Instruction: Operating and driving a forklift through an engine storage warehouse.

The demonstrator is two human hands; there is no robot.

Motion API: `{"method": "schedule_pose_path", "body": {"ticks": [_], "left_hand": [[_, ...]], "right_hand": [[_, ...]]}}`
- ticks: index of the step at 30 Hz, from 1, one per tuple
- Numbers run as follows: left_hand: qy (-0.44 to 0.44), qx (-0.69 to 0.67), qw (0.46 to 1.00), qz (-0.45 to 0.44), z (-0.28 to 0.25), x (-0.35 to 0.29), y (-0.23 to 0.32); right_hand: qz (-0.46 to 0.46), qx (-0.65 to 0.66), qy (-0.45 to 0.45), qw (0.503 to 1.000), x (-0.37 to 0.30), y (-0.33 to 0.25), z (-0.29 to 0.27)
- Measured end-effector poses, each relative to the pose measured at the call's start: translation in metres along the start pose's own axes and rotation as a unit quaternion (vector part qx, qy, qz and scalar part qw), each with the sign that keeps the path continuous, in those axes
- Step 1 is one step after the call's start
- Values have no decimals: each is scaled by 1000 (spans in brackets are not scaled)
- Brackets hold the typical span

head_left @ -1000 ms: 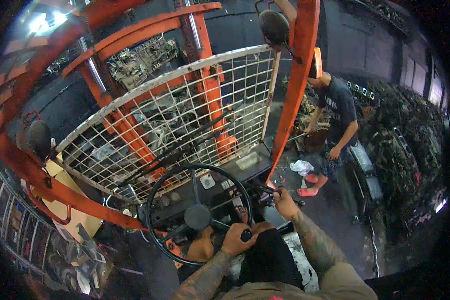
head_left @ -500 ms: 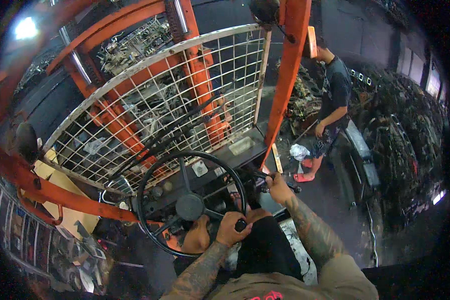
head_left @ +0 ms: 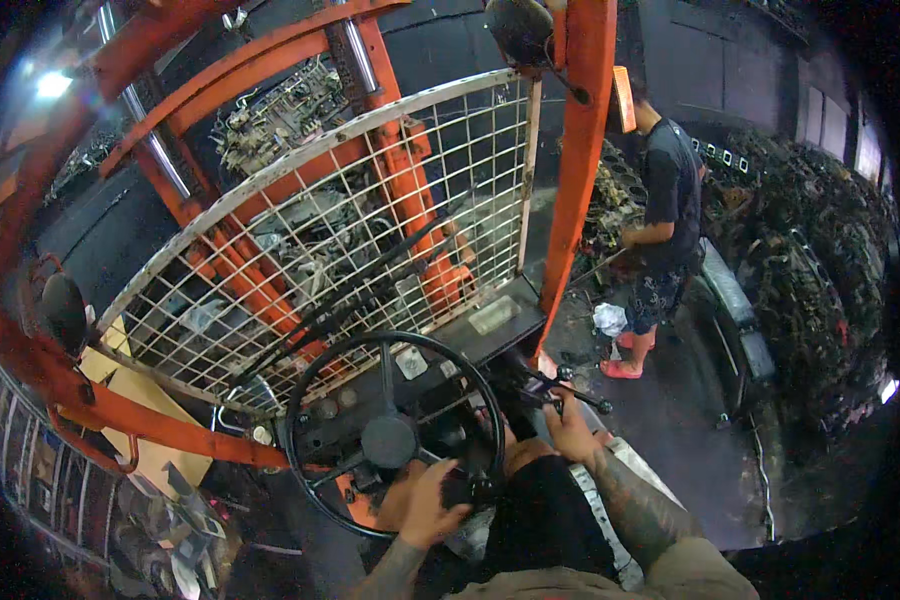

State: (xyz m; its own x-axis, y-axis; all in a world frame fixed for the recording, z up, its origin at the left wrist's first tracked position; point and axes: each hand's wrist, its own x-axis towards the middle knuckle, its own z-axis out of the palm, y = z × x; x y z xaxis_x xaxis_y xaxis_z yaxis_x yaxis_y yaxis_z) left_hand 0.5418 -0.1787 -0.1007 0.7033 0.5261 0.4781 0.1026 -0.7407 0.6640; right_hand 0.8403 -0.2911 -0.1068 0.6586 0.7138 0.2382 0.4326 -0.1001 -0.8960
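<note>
Low on the black steering wheel (head_left: 388, 440), my left hand (head_left: 432, 503) has its fingers apart, with its palm turned toward the rim. A dark round spinner knob (head_left: 483, 490) sits just right of its fingers, and I cannot make out whether they touch. To the right of the wheel, my right hand (head_left: 572, 430) is closed round one of the black control levers (head_left: 560, 385). More ball-ended lever tips show beside and above it. My legs in black shorts (head_left: 545, 505) lie below the wheel.
A white wire-grid guard (head_left: 320, 240) and an orange mast (head_left: 405, 170) stand ahead. At right, past an orange post (head_left: 578, 150), a person (head_left: 670, 200) in dark clothes stands by piled engine parts (head_left: 800, 250). Cardboard (head_left: 150, 400) and metal racks (head_left: 55, 470) are at left.
My left hand has loosened from the spinner knob and opened, shifting slightly left. My right hand stays at the levers. The standing person has turned a little away, and the view has shifted slightly.
</note>
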Motion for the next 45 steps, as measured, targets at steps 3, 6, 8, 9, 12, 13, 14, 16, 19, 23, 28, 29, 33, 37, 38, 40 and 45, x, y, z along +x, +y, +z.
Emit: {"method": "schedule_pose_path", "body": {"ticks": [3, 6, 8, 9, 12, 13, 14, 16, 19, 23, 28, 29, 33, 37, 38, 40, 45], "left_hand": [[136, 123, 983, -28, -53, -16, -9], [195, 292, 934, -68, -111, -15, -18], [230, 303, 916, -127, -117, -33, -41], [172, 366, 906, -123, -115, -25, -34], [88, 456, 872, -154, -100, -18, -24], [109, 464, 861, -179, -94, -12, -24], [128, 470, 849, -203, -90, -10, -23], [129, 481, 844, -201, -91, -16, -24], [127, 479, 845, -200, -89, -13, -22], [120, 479, 846, -200, -84, -12, -24], [121, 485, 841, -205, -84, -18, -36], [133, 487, 839, -205, -85, -19, -33], [143, 485, 821, -265, -96, 5, -31], [45, 491, 805, -330, -98, 22, -42], [73, 499, 807, -309, -89, 23, -45], [83, 503, 811, -287, -84, 16, -43], [144, 512, 803, -270, -92, 15, -35]], "right_hand": [[48, 10, -9, 999, -23, 27, 17], [168, -102, -94, 976, -39, 70, 43], [28, -168, -72, 983, -48, 63, 60], [30, -170, -72, 982, -48, 64, 62], [-4, -207, -121, 971, -45, 60, 69], [-1, -232, -125, 965, -42, 58, 75], [4, -258, -128, 958, -40, 52, 80], [-21, -278, -114, 954, -41, 24, 81], [-55, -297, -88, 949, -42, 8, 81], [-26, -299, -123, 946, -35, 17, 80], [1, -316, -127, 940, -34, 20, 83], [-6, -305, -123, 944, -36, 19, 81], [-1, -298, -130, 946, -36, 14, 73], [-6, -280, -92, 956, -33, 14, 60], [-8, -271, -68, 960, -35, 19, 52], [70, -184, -57, 979, -24, 22, 49], [-13, -144, 27, 989, 11, 100, 69]]}}
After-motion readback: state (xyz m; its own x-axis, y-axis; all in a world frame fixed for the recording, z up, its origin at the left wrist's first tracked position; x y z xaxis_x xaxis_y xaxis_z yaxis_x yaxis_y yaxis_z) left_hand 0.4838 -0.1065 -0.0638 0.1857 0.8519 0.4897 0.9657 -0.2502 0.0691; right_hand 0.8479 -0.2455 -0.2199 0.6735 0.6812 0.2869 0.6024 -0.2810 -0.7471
